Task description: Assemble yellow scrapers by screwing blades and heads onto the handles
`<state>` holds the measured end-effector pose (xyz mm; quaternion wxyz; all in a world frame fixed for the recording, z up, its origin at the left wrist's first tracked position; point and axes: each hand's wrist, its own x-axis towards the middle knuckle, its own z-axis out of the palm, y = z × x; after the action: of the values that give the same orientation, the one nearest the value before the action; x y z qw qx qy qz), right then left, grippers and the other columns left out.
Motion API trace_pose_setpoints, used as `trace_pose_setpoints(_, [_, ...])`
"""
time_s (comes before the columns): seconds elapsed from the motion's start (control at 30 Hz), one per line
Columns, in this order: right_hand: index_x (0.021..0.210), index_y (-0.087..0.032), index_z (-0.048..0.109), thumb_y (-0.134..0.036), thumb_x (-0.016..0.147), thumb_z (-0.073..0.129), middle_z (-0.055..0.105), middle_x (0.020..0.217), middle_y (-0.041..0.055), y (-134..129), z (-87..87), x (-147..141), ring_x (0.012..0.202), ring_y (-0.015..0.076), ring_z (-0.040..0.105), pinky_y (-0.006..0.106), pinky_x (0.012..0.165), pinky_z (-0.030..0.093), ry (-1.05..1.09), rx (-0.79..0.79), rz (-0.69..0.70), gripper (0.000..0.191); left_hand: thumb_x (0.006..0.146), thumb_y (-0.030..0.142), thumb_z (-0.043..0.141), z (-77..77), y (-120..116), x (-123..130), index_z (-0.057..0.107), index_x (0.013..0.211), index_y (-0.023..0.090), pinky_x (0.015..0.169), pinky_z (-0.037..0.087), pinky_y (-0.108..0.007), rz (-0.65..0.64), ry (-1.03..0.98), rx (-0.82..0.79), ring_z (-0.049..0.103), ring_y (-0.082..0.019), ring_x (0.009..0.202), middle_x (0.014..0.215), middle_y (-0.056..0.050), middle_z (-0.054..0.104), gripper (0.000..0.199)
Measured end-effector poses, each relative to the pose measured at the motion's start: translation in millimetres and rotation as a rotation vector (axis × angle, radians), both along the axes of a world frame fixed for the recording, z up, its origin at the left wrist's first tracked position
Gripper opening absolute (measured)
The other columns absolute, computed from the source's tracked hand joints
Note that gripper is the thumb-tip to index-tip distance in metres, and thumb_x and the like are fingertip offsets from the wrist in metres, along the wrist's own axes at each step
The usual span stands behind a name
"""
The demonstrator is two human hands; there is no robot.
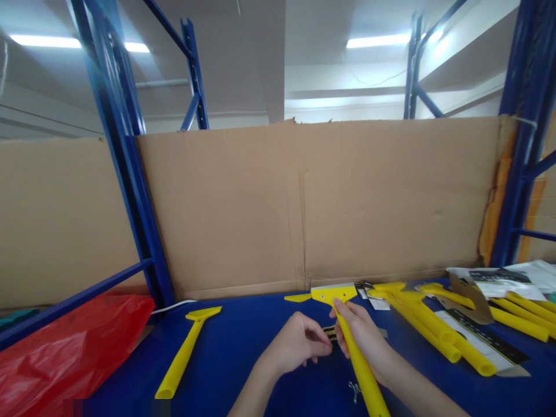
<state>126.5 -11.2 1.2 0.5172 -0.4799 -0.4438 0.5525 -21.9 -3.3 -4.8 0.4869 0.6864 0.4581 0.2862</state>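
Observation:
My right hand (365, 336) is wrapped round the neck of a yellow scraper (360, 368), whose wide head points away from me and whose handle runs down toward the lower edge. A pale blade edge shows along the top of the head. Just left of the scraper, my left hand (297, 344) has its thumb and fingers pinched together; what they grip is too small to name. A narrow dark strip with light edges (330, 332) shows between the hands. Small metal pieces (354, 391) lie on the blue table below. A flat yellow piece (297, 298) lies beside the scraper head.
Another yellow scraper (186, 353) lies at the left, near a red plastic bag (87, 353). Several yellow scrapers (425, 321) and printed cards (482, 341) lie at the right on the blue table (234, 336). Behind stands a cardboard wall (226, 208) between blue rack posts (130, 174).

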Motion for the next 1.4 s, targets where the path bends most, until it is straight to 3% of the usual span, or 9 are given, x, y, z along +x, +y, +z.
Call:
trace_pose_setpoints(0.2, [0.071,-0.02,0.05,-0.05,0.079,0.052,0.046,0.037,-0.008,-3,1.6,0,0.026,0.007,0.039,0.017,0.03,0.03,0.021,0.013,-0.004,0.031,0.061,0.018,0.066,-10.1,-6,10,0.077,0.074,0.02,0.055,0.037,-0.02,-0.124,0.331,0.23,0.051,-0.011,0.051,0.06,0.0,0.069,0.017])
trace_pose_setpoints(0.6, [0.071,-0.02,0.05,-0.047,0.08,0.05,0.046,0.036,-0.0079,-2,1.8,1,0.027,0.0073,0.039,0.017,0.029,0.03,0.028,0.005,-0.013,0.029,0.064,0.023,0.067,-11.7,-6,10,0.075,0.077,0.019,0.053,0.035,-0.02,-0.139,0.337,0.25,0.054,-0.012,0.055,0.064,0.001,0.068,0.016])
trace_pose_setpoints(0.73, [0.072,-0.02,0.05,-0.048,0.08,0.051,0.046,0.036,-0.0078,-2,2.0,1,0.027,0.0076,0.04,0.017,0.03,0.031,0.026,0.0,-0.006,0.03,0.071,0.023,0.062,-6.7,-6,12,0.069,0.072,0.018,0.053,0.035,-0.021,0.02,0.373,0.456,0.054,-0.012,0.056,0.064,0.001,0.066,0.008])
trace_pose_setpoints(0.87, [0.073,-0.02,0.051,-0.047,0.082,0.051,0.046,0.036,-0.0076,-1,2.1,0,0.027,0.0079,0.041,0.017,0.029,0.031,0.019,-0.018,-0.001,0.028,0.079,0.018,0.056,-1.1,-7,11,0.061,0.073,0.019,0.057,0.039,-0.023,0.303,0.524,0.855,0.057,-0.014,0.066,0.074,-0.002,0.063,0.008])
trace_pose_setpoints(0.97, [0.073,-0.02,0.05,-0.046,0.083,0.049,0.046,0.036,-0.0077,-1,2.3,0,0.027,0.0077,0.041,0.017,0.029,0.031,0.019,-0.033,0.004,0.028,0.084,0.016,0.052,-2.4,-7,7,0.059,0.081,0.02,0.064,0.046,-0.025,0.418,0.591,1.122,0.059,-0.018,0.081,0.085,-0.004,0.062,0.009])
trace_pose_setpoints(1.23, [0.074,-0.02,0.049,-0.042,0.087,0.044,0.047,0.036,-0.0076,-2,1.3,-1,0.026,0.0075,0.041,0.016,0.028,0.031,0.01,-0.052,0.043,0.026,0.086,0.012,0.048,-8.0,1,0,0.054,0.115,0.018,0.079,0.052,-0.033,0.469,0.617,1.338,0.057,-0.021,0.093,0.101,-0.009,0.06,0.03])
trace_pose_setpoints(1.4, [0.079,-0.019,0.05,-0.045,0.086,0.043,0.049,0.035,-0.0066,-1,0.3,-1,0.025,0.0084,0.042,0.016,0.027,0.031,-0.001,-0.103,0.099,0.028,0.085,0.007,0.046,-8.5,4,-7,0.059,0.111,0.019,0.08,0.051,-0.035,0.411,0.624,1.452,0.056,-0.021,0.094,0.104,-0.009,0.061,0.031])
